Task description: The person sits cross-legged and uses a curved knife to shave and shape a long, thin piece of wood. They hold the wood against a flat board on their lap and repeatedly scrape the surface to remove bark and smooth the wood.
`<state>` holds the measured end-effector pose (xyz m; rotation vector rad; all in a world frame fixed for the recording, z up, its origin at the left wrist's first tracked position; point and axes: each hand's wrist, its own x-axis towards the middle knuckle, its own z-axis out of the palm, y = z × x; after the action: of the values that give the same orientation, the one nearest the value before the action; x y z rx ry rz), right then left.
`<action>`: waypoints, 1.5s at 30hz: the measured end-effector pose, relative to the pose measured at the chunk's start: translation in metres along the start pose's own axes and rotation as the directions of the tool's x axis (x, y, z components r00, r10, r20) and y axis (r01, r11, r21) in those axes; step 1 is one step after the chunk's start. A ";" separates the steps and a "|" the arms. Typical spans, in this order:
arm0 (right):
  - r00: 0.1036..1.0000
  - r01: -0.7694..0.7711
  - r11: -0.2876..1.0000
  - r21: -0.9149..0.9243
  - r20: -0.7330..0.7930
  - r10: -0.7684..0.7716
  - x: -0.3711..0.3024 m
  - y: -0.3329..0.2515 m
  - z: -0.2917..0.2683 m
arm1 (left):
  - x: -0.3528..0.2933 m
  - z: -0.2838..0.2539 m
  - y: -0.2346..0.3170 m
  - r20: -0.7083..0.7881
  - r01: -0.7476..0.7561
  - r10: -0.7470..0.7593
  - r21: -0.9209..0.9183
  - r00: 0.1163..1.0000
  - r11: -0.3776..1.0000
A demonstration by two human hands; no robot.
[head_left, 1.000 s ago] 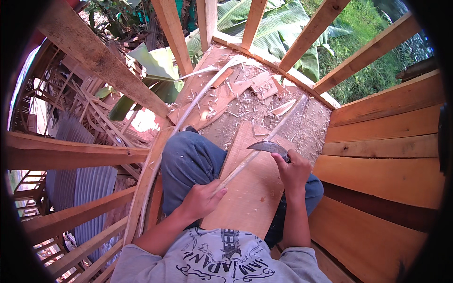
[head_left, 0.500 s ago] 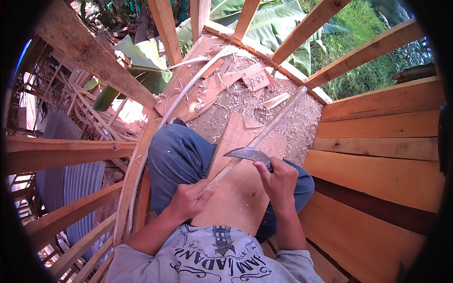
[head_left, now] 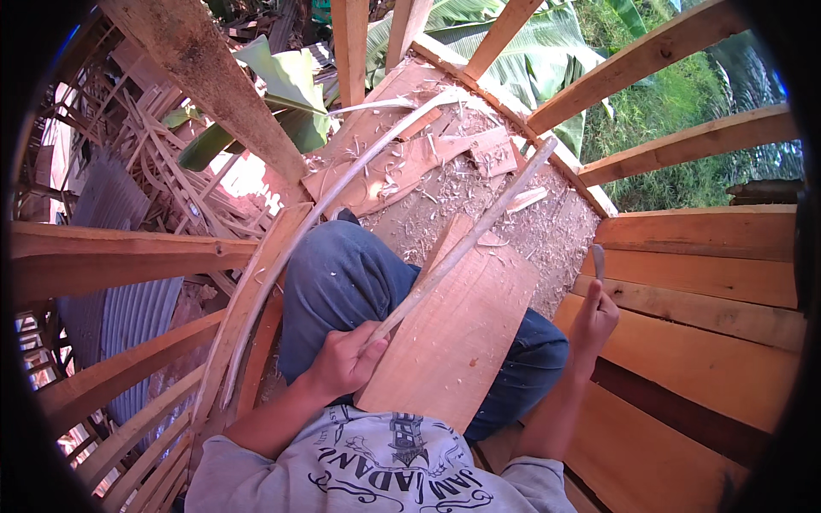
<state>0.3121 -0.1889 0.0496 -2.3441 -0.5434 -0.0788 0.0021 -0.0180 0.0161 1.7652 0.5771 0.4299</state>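
My left hand (head_left: 346, 359) is closed round the near end of a long, thin wooden stick (head_left: 466, 241), which slants up and away to the right. Under the stick, a flat wooden board (head_left: 462, 333) rests across my lap between my knees. Off to the right, beside the plank wall, my right hand (head_left: 593, 321) grips a curved knife (head_left: 599, 261). The blade points upward, seen nearly edge-on, and is apart from the stick. Its handle is hidden within my fingers.
Wood shavings and offcuts (head_left: 492, 152) litter the floor ahead. A long pale pole (head_left: 359, 162) runs along the left side. Slatted rails (head_left: 137, 261) stand at left and ahead, and a plank wall (head_left: 684, 342) closes the right. Banana leaves (head_left: 547, 51) hang beyond.
My right hand has swung to the right with the knife, lifting the blade away from the stick. The stick's far end has tilted upward slightly while my left hand keeps hold of it.
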 end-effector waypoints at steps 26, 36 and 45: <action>0.946 -0.260 0.966 -0.019 -0.205 0.250 0.049 0.039 -0.010 | -0.001 0.000 0.000 0.069 -0.021 0.018 0.039 0.997 0.999; 0.890 0.337 0.941 -0.031 0.338 -0.308 -0.069 -0.071 0.038 | 0.003 0.006 0.003 0.117 0.022 -0.034 0.105 0.993 0.994; 0.962 0.247 0.963 -0.108 0.148 -0.230 -0.035 -0.055 0.052 | 0.002 0.010 -0.002 0.106 0.018 -0.034 0.153 0.994 0.988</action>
<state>0.2526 -0.1309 0.0391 -2.4070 -0.9112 -0.0692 0.0091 -0.0238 0.0113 1.9114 0.5676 0.2757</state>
